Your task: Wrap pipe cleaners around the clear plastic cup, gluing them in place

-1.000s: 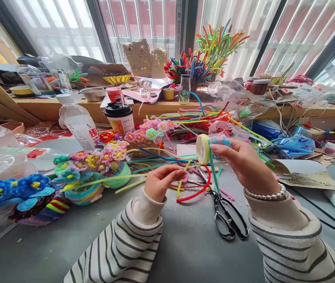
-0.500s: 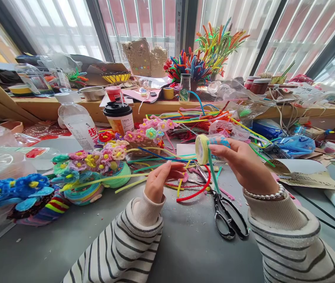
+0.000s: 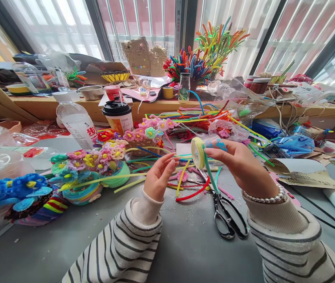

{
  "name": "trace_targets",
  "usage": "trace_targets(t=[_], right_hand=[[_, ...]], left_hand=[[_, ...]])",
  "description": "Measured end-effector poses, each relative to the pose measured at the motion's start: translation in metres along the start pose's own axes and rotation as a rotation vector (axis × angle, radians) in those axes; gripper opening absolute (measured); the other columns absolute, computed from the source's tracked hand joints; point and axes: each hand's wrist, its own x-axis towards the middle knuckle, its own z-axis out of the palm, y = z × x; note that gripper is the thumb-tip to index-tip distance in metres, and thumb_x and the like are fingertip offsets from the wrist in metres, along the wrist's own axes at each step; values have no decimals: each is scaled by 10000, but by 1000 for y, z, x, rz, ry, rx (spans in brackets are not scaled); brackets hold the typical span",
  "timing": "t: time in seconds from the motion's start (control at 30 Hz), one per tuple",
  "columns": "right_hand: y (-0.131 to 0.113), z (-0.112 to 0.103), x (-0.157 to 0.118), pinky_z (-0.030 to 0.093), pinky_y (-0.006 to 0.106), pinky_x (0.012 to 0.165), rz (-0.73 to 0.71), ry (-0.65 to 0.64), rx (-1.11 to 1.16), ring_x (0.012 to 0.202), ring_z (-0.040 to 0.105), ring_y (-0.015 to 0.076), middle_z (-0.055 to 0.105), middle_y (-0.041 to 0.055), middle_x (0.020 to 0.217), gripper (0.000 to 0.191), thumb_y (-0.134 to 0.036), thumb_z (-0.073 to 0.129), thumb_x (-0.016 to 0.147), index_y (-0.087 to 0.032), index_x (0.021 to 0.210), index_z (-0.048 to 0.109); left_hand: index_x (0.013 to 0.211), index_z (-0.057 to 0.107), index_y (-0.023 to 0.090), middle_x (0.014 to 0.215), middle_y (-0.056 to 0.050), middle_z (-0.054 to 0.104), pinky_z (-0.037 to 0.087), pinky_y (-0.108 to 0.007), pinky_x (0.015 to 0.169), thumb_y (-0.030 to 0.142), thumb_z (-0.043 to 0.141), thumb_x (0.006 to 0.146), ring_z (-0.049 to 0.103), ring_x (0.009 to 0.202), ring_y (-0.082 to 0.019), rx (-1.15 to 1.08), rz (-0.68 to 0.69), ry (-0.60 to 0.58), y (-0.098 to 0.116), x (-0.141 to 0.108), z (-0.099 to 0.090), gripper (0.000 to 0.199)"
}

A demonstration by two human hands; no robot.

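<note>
My right hand [image 3: 238,163] pinches a small clear plastic cup [image 3: 213,144] with blue print, held sideways above the table. A pale yellow fuzzy band [image 3: 195,153] is wound round its near end, and a teal pipe cleaner [image 3: 210,173] hangs down from it. To the left, apart from the cup, my left hand [image 3: 158,177] has its fingers stretched out and holds nothing that I can see. Black-handled scissors [image 3: 228,214] lie below my right hand. A red pipe cleaner [image 3: 195,193] curves on the table between the hands.
Pipe-cleaner flower pots [image 3: 80,177] stand at the left. Behind them are a water bottle [image 3: 74,118] and a lidded drink cup [image 3: 118,118]. Loose pipe cleaners [image 3: 197,120] heap at the back, under a cluttered sill. Paper [image 3: 309,177] lies at the right.
The cup in my right hand has shifted slightly left and turned, its ringed end now facing me more. My left fingers have lifted and straightened.
</note>
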Motion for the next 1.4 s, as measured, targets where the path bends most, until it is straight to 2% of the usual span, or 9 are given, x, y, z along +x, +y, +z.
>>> trace_targets(t=[0.1, 0.17, 0.23, 0.43, 0.7, 0.87, 1.0, 1.13, 1.4], right_hand=[[-2, 8, -2, 431, 277, 696, -31, -143, -75, 754, 575, 146, 652, 20, 811, 174, -327, 594, 717, -174, 792, 633], [-3, 14, -2, 432, 284, 719, -62, -218, -143, 786, 582, 158, 653, 32, 853, 171, -303, 580, 726, -168, 817, 633], [-3, 20, -2, 432, 278, 703, -97, -250, -224, 775, 583, 160, 650, 32, 850, 152, -277, 576, 723, -167, 812, 632], [-1, 28, -3, 420, 289, 730, -150, -302, -381, 803, 560, 167, 639, 36, 873, 138, -191, 554, 716, -173, 832, 626], [3, 27, 0, 415, 317, 769, -184, -286, -431, 835, 560, 189, 628, 65, 886, 144, -254, 546, 739, -158, 804, 630], [4, 21, 0, 413, 301, 789, -214, -286, -439, 872, 568, 188, 617, 58, 903, 174, -326, 602, 717, -180, 798, 650], [3, 17, 0, 418, 264, 765, -268, -315, -459, 827, 564, 149, 611, 37, 857, 122, -266, 627, 700, -178, 782, 644], [3, 16, 0, 424, 238, 722, -279, -362, -461, 746, 550, 112, 590, 25, 796, 75, -229, 627, 707, -159, 728, 642], [4, 14, 2, 434, 256, 746, -281, -376, -437, 780, 564, 121, 594, 23, 803, 41, -213, 632, 715, -174, 719, 644]], left_hand=[[1084, 530, 214, 1040, -80, 617, 498, -305, 735, 443, 675, 609, 622, 857, -192, -103, -139, -121, 1, 1, -1, 547], [1096, 508, 237, 1054, -83, 605, 508, -323, 703, 495, 665, 593, 630, 822, -200, -184, -299, -215, 2, 1, -1, 587], [1078, 515, 247, 1049, -75, 611, 513, -314, 685, 508, 664, 586, 631, 809, -195, -232, -381, -271, 3, 0, -1, 577], [1032, 567, 238, 1073, -60, 616, 509, -259, 648, 402, 696, 593, 624, 822, -182, -225, -396, -279, 5, -5, 1, 486], [1074, 553, 265, 1006, -44, 628, 515, -249, 668, 344, 715, 593, 629, 781, -153, -173, -421, -208, 3, -1, -1, 514], [1043, 557, 228, 956, -42, 646, 520, -214, 612, 371, 693, 614, 638, 745, -142, -227, -409, -166, 3, 0, -1, 472], [1010, 563, 201, 921, -44, 661, 530, -228, 606, 414, 662, 638, 646, 690, -137, -259, -418, -149, 3, 0, -1, 440], [1036, 549, 189, 931, -57, 666, 531, -234, 623, 404, 652, 655, 656, 735, -159, -248, -403, -139, 4, -1, 0, 450], [977, 562, 181, 852, -46, 669, 529, -230, 605, 409, 663, 642, 649, 674, -144, -245, -397, -132, 4, -1, 0, 418]])
